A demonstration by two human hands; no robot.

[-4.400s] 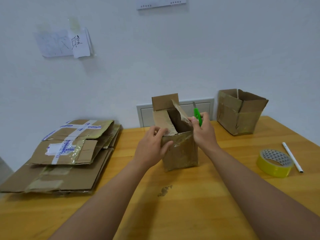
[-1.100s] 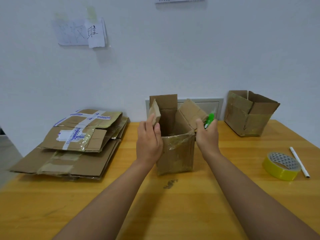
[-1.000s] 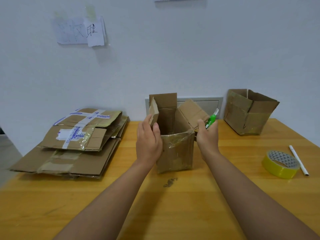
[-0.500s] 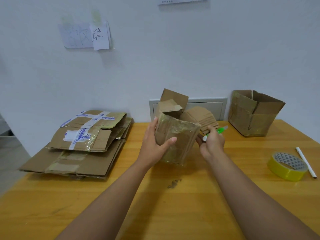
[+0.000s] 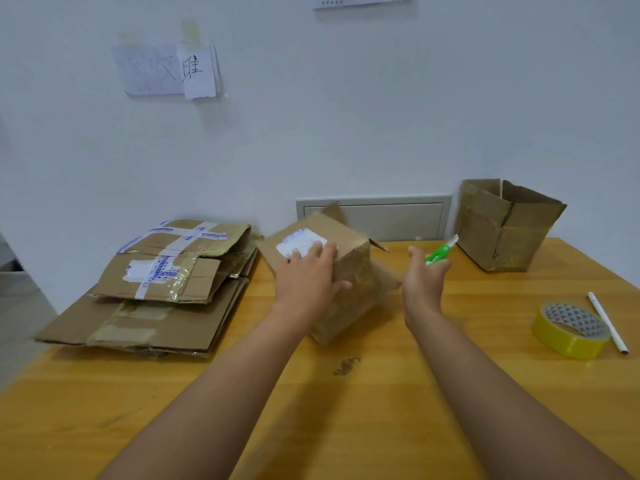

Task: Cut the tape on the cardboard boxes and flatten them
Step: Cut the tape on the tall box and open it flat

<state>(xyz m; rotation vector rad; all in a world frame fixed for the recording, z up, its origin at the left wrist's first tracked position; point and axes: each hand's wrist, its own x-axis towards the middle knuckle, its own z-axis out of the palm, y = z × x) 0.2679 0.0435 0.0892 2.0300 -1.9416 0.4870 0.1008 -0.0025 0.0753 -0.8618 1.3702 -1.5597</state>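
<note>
The step in hand looks like turning the small cardboard box [image 5: 341, 271] over so that its taped underside comes up for cutting. The box sits near the middle of the wooden table [image 5: 381, 410], tipped on its side and tilted, with a white label [image 5: 299, 245] on the face now uppermost and loose flaps splayed out toward the right. The left hand [image 5: 310, 280] rests on that upper face, fingers spread across the label's edge and thumb wrapped over the near corner, steadying the box. The right hand [image 5: 424, 284] hovers just beside the flaps, apart from the cardboard, its fingers curled round a green utility knife [image 5: 441, 251] whose pale tip points up and away toward the wall. The next move likely calls for settling the box so the remaining taped seam faces up, then bringing the blade down along that seam while the left hand stays clear of the cutting line; which seam is still sealed cannot be told, as the box is blurred. A stack of flattened boxes [image 5: 156, 289] lies at the left, and another open box [image 5: 505, 226] waits at the far right.
</note>
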